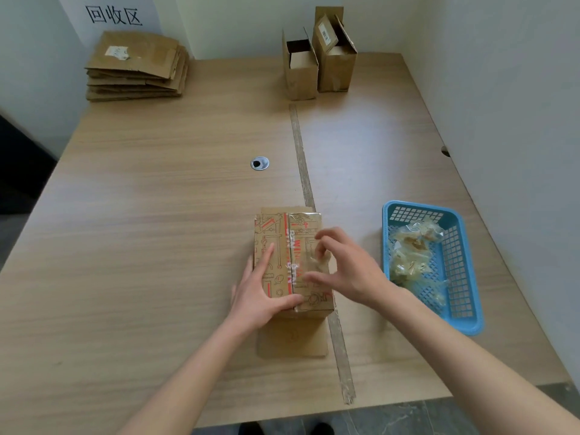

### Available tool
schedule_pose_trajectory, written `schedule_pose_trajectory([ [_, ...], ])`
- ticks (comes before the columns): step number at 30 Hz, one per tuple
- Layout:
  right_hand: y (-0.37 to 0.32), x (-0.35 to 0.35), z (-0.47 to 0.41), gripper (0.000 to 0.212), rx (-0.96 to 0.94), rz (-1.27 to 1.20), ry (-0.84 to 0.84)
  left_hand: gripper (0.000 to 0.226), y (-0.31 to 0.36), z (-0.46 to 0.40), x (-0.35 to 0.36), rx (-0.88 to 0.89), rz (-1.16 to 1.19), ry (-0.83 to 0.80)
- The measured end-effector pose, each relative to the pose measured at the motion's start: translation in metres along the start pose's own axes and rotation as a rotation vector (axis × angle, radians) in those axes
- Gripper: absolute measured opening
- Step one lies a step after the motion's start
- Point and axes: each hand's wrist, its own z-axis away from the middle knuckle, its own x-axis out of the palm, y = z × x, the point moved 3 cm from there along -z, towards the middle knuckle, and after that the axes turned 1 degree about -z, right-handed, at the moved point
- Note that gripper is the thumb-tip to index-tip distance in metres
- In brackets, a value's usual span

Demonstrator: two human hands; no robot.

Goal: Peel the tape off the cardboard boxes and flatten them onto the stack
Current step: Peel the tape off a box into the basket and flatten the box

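Left hand (262, 287) presses flat on the light, stiff printed box (276, 246) at the worktop's (157, 215) six o'clock while right hand (345, 268) pinches its slick, flimsy tape (309, 262) mid-seam, best gripped at a lifted edge.

Wooden table (157, 215), printed box (273, 233), flattened stack (138, 67), blue basket (464, 277), two open boxes (317, 67)
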Motion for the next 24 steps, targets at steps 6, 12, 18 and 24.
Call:
schedule_pose_trajectory([
  [6, 0.011, -0.009, -0.026, 0.038, 0.119, 0.085, 0.131, 0.136, 0.014, -0.022, -0.022, 0.145, -0.092, -0.448],
  [12, 0.039, -0.021, -0.012, 0.029, 0.276, 0.065, 0.327, 0.13, 0.017, -0.041, -0.043, 0.16, -0.277, -0.517],
  [18, 0.047, -0.035, -0.006, 0.027, 0.392, 0.169, 0.403, 0.127, 0.032, -0.052, -0.059, 0.16, -0.451, -0.516],
  [24, 0.003, 0.016, 0.0, 0.082, 0.036, 0.155, -0.004, 0.137, 0.047, -0.047, -0.044, 0.101, -0.62, -0.48],
])
